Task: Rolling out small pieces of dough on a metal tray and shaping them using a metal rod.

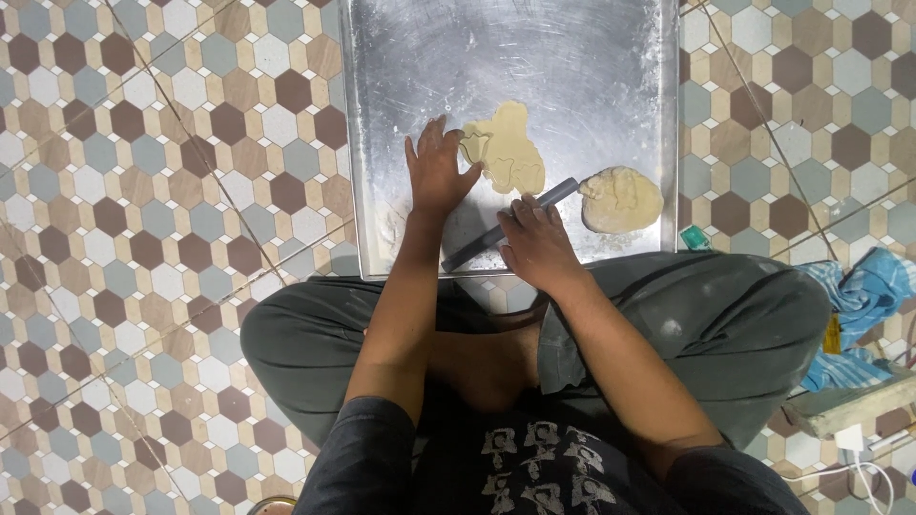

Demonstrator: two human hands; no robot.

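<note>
Head view: our two hands at a metal tray holding dough, set on a patterned tile floor.

Landmark, the tray: on its near half we log a flattened dough sheet with cut shapes in it. Our left hand lies spread and flat, fingertips touching the sheet's left edge. Our right hand rests at the tray's near edge, fingers curled over a grey rolling pin lying aslant. A dough lump sits in the tray's near right corner. A blue cloth lies right of the tray.
</note>
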